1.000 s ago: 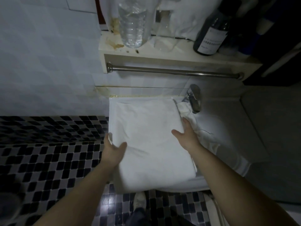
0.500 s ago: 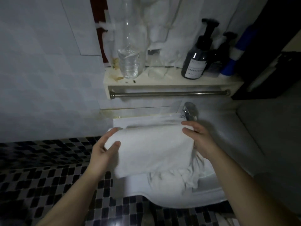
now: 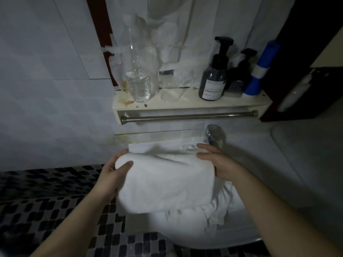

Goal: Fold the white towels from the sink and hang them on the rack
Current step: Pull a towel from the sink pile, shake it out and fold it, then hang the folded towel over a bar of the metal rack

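Note:
A folded white towel (image 3: 165, 182) is held above the sink (image 3: 232, 236), draped over both hands. My left hand (image 3: 113, 175) grips its left end, thumb on top. My right hand (image 3: 217, 164) grips its right end near the tap. More crumpled white towels (image 3: 213, 212) lie in the sink below it. The metal rack bar (image 3: 189, 116) runs under the shelf, a little above and behind the towel, and is bare.
A cream shelf (image 3: 191, 104) over the bar carries a clear water bottle (image 3: 138, 78), a dark pump bottle (image 3: 213, 78) and a blue and white container (image 3: 258, 71). A chrome tap (image 3: 213, 135) stands by my right hand. White tiled wall at left, mosaic floor below.
The towel lay flat over the sink; both hands folded it over and lifted it. Since half a second ago it has hardly moved.

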A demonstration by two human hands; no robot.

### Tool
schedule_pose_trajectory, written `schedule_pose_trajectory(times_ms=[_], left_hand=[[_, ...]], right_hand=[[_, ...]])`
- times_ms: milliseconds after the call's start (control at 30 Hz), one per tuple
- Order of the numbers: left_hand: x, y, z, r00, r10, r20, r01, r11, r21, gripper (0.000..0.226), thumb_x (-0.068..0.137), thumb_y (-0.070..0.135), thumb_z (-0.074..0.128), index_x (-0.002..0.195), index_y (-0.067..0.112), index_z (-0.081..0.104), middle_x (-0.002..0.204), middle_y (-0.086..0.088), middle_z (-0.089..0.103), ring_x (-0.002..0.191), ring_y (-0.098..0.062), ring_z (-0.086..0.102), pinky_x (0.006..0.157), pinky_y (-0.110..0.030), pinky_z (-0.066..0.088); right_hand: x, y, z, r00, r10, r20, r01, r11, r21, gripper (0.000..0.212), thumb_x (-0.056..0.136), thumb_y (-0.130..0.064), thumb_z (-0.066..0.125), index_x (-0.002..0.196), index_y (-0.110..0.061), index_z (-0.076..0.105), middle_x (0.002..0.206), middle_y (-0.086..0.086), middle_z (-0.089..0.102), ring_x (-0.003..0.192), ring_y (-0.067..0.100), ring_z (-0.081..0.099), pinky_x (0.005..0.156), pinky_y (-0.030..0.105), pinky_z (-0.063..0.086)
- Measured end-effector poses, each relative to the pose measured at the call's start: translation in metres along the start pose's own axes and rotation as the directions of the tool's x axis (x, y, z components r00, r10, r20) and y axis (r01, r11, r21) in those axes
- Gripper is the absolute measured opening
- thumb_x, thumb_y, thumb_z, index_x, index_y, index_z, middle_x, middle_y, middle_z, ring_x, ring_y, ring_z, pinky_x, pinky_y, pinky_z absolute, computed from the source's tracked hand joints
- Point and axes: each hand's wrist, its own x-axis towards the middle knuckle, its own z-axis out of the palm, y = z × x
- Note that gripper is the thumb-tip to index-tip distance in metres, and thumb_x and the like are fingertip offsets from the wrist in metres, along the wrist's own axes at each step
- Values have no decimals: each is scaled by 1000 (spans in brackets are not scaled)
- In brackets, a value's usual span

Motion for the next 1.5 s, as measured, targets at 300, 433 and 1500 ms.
schedule_pose_trajectory(times_ms=[300,433,1500], left_hand=[[18,36,-3,984,48,169,-37,997,-66,47,68,36,85,110,25,65,112,-5,72,97,-26,73,68,-38,58],[22,53,9,957,78,280,-38,989,-145,48,64,35,90,102,24,64,118,-5,70,100,-27,72,69,-45,58],[-30,53,142,478,-94,873,-16,993,116,34,96,14,61,124,33,65,131,-4,65,106,-19,69,83,-35,57]], right_hand=[[-14,-42,2,952,-281,-124,296,947,124,22,94,-6,62,107,-23,69,98,4,72,84,16,68,69,27,55],[-27,-50,-1,947,-278,-162,303,939,161,19,97,-12,60,109,-23,69,105,7,71,92,20,67,76,32,54],[-321,117,88,302,-154,-941,723,681,120,22,91,-18,67,110,-28,68,95,4,76,82,21,74,63,37,59]])
